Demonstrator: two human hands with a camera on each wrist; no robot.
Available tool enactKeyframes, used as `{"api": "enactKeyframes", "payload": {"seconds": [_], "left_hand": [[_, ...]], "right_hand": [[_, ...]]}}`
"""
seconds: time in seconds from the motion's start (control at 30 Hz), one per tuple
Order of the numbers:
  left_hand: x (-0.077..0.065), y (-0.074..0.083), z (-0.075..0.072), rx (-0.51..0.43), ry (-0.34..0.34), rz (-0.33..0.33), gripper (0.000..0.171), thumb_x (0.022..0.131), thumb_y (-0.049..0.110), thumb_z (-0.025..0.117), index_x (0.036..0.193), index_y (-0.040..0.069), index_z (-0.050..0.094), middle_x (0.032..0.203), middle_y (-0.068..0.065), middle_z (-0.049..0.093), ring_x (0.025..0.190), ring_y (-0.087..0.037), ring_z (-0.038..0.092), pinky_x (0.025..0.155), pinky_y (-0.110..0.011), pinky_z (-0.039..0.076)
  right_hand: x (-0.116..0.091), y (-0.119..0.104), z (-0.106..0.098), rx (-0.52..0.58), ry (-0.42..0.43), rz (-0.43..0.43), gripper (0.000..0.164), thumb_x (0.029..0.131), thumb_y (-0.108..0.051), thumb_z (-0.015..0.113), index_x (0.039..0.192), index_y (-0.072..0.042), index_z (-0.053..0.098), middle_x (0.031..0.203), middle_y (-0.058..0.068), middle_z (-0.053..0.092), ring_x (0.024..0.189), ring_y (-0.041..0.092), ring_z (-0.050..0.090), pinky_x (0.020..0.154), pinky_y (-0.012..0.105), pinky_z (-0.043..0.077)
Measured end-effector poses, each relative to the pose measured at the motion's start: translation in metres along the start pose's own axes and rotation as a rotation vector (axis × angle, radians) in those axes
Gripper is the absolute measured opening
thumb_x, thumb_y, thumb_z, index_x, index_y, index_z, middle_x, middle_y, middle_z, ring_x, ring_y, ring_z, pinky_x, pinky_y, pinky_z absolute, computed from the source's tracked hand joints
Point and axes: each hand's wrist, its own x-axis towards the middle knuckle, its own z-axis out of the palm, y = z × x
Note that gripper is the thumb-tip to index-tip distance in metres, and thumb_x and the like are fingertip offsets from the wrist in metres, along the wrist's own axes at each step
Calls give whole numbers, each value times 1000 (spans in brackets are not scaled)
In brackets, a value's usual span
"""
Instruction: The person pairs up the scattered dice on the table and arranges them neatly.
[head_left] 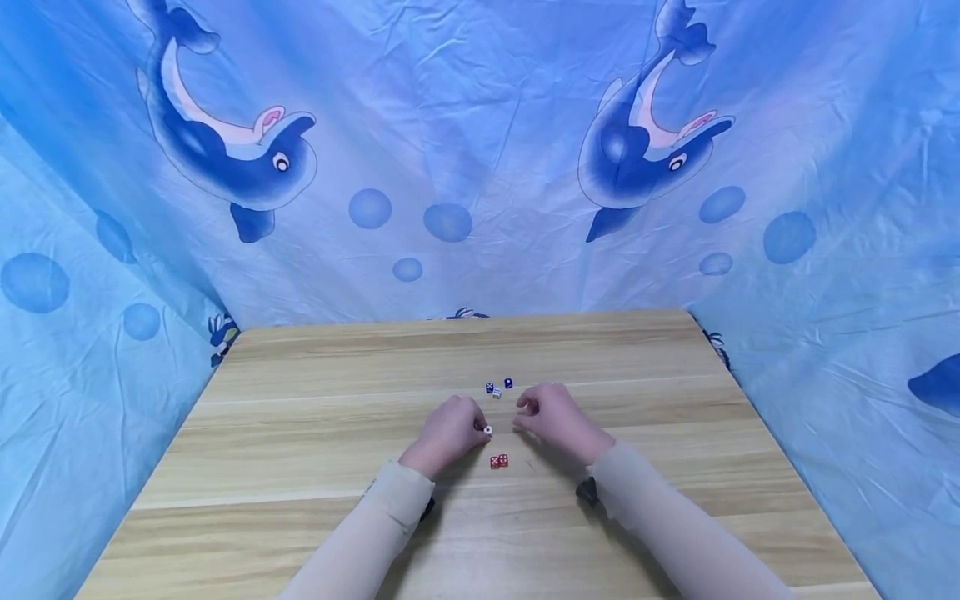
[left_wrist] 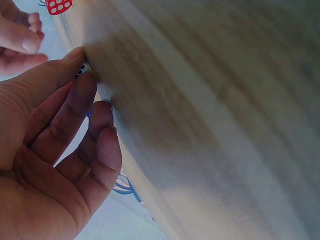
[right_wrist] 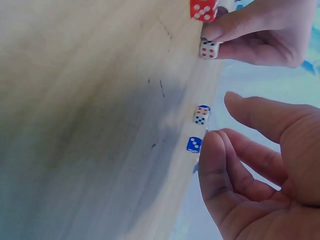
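Observation:
My left hand [head_left: 448, 428] pinches a white die [head_left: 488, 430] between thumb and fingertips, low over the wooden table; the right wrist view shows this die's dotted face [right_wrist: 209, 49]. Across from it, my right hand [head_left: 557, 420] is held with thumb and fingers apart and nothing between them. Beyond the hands, a second white die [head_left: 497, 393] sits close beside a blue die [head_left: 490, 387], with another blue die [head_left: 508, 383] a little to the right. Two red dice [head_left: 495, 462] stand side by side on the near side of the hands.
The dice lie around the middle of a light wooden table [head_left: 300, 467]. Blue cloth [head_left: 465, 125] printed with dolphins and bubbles hangs behind the table and along both sides. Each forearm has a pale sleeve [head_left: 660, 508], with a dark device near the wrist.

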Motion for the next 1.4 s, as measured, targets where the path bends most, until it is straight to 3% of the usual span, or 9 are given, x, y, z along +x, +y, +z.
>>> {"api": "enactKeyframes", "payload": {"seconds": [0.33, 0.6, 0.7, 0.87, 0.93, 1.07, 1.4], "left_hand": [[0, 0, 0, -21, -15, -13, 7, 82, 17, 85, 81, 17, 79, 76, 9, 69, 69, -8, 62, 74, -33, 55], [0, 1, 3, -22, -7, 6, 7, 81, 16, 86, 80, 17, 79, 74, 9, 69, 68, -7, 61, 73, -33, 54], [0, 1, 4, -22, -14, -2, 7, 81, 16, 85, 80, 17, 79, 73, 10, 68, 68, -7, 60, 73, -33, 54], [0, 0, 4, -42, -10, -7, 8, 81, 16, 85, 79, 17, 78, 73, 9, 68, 67, -7, 60, 72, -33, 54], [1, 0, 4, -44, -8, -11, 8, 81, 16, 86, 79, 17, 78, 73, 9, 68, 66, -7, 60, 72, -33, 54], [2, 0, 3, -26, -14, -16, 8, 81, 17, 86, 78, 18, 78, 71, 11, 67, 66, -7, 59, 72, -33, 53], [3, 2, -2, -4, -17, -14, 8, 82, 17, 86, 79, 17, 78, 74, 9, 69, 71, -10, 61, 76, -35, 53]], "right_hand": [[30, 0, 11, -31, 28, 59, 35, 85, -15, 83, 114, 2, 71, 81, 0, 64, 67, 15, 61, 60, 30, 53], [38, -8, 17, -68, 38, 32, 33, 81, -10, 85, 106, 7, 71, 87, 8, 68, 59, 15, 58, 56, 30, 51], [40, -8, 20, -90, 28, 49, 30, 82, -10, 85, 105, 5, 72, 92, 9, 69, 60, 16, 59, 60, 32, 52], [44, -8, 23, -129, 50, 73, 20, 83, -12, 84, 95, -1, 74, 98, 11, 71, 80, 22, 65, 77, 38, 55], [46, -7, 23, -146, 63, 79, 15, 83, -13, 84, 89, -4, 74, 97, 9, 71, 86, 22, 65, 81, 39, 55], [50, -7, 22, -157, 60, 100, 11, 84, -13, 83, 82, -10, 73, 87, 2, 68, 79, 18, 63, 76, 35, 54], [57, -11, 19, -189, 63, 96, 19, 82, -19, 87, 78, -10, 69, 77, -1, 63, 72, 17, 58, 70, 33, 51]]}}
